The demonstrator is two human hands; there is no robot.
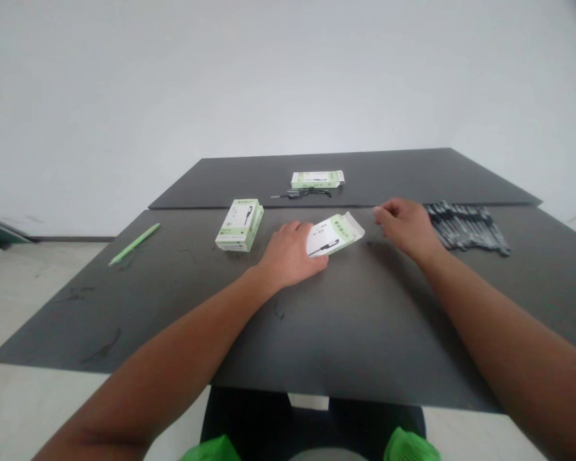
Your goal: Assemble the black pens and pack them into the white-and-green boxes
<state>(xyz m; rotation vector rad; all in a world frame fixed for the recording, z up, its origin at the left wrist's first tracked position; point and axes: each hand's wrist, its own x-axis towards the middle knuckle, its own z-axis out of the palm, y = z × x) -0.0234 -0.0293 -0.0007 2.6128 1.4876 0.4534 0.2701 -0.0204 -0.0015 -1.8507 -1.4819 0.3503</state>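
My left hand (290,254) is wrapped round a small white and green carton (335,235), thumb along its near side. The carton lies tilted low over the table, printed with a black pen-like picture, its end flap open toward the right. Just right of that flap hovers my right hand (402,224), thumb and fingers pinched together; whatever may be between the fingertips is too small to make out. Beside the right hand lies a row of many slim black and clear pens or refills (468,227), partly covered by the wrist.
Closed white and green cartons (239,224) are stacked left of my left hand. Farther back lies another carton (318,179) with several dark slim pieces (307,193) before it. A green pen (135,244) rests on the dark table (326,339) at left. A seam crosses the tabletop.
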